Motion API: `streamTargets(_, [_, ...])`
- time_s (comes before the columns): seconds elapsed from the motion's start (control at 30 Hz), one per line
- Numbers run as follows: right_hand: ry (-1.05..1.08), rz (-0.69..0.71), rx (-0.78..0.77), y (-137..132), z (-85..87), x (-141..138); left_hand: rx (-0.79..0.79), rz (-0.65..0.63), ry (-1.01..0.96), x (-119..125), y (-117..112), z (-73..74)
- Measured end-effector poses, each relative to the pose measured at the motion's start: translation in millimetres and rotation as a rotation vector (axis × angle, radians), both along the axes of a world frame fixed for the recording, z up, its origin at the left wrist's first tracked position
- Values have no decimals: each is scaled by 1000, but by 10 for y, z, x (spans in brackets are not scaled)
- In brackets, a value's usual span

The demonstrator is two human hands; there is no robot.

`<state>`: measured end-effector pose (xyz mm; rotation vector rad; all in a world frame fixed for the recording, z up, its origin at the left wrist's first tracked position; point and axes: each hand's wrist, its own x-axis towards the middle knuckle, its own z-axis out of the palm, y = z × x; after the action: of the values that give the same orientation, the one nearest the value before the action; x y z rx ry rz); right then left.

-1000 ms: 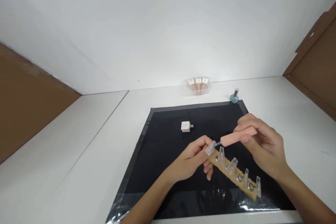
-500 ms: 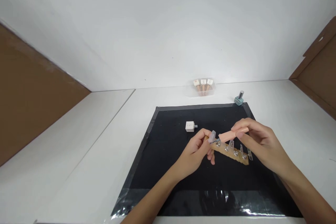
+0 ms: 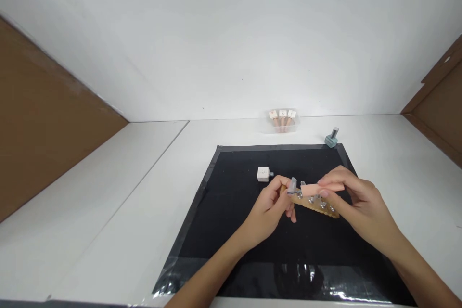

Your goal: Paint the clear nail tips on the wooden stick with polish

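My left hand [image 3: 269, 209] is closed on the left end of a tan wooden strip [image 3: 313, 203] that carries several clear false nail tips on metal studs. It holds the strip just above the black mat [image 3: 231, 211]. My right hand [image 3: 355, 207] pinches a peach-coloured brush handle [image 3: 322, 188]. The handle's tip meets the leftmost nail tip [image 3: 292, 186]. A small white square bottle [image 3: 263, 173] lies on its side on the mat, behind my left hand.
A teal polish bottle [image 3: 331, 138] stands at the mat's far right corner. A clear tray [image 3: 283, 120] with three peach bottles sits against the white back wall. Brown cardboard panels flank the white table on both sides.
The view has tipped up and both hands now sit further from me. The strip has turned flatter and more end-on, and the brush stays at the leftmost nail tip.
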<state>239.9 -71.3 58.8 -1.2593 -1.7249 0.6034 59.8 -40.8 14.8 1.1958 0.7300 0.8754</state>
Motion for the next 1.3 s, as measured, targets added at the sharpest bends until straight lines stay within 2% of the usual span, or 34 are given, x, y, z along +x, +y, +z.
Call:
streamTargets(0.33, [-65, 112, 248, -5, 32, -3, -22, 35, -59, 19, -1, 38])
streamTargets(0.73, [-79, 129, 328, -19, 23, -14, -47, 30, -108, 26, -5, 59])
streamTargets(0.87, [26, 108, 256, -31, 21, 9, -35, 26, -84, 19, -7, 30])
streamTargets(1.0, [321, 26, 110, 2, 25, 66, 19, 10, -10, -7, -13, -15])
streamTargets(1.17, [605, 0, -127, 79, 57, 120, 96, -92, 46, -49, -13, -21])
streamTargets(1.3, [741, -30, -267, 103, 55, 149, 107, -168, 84, -62, -11, -28])
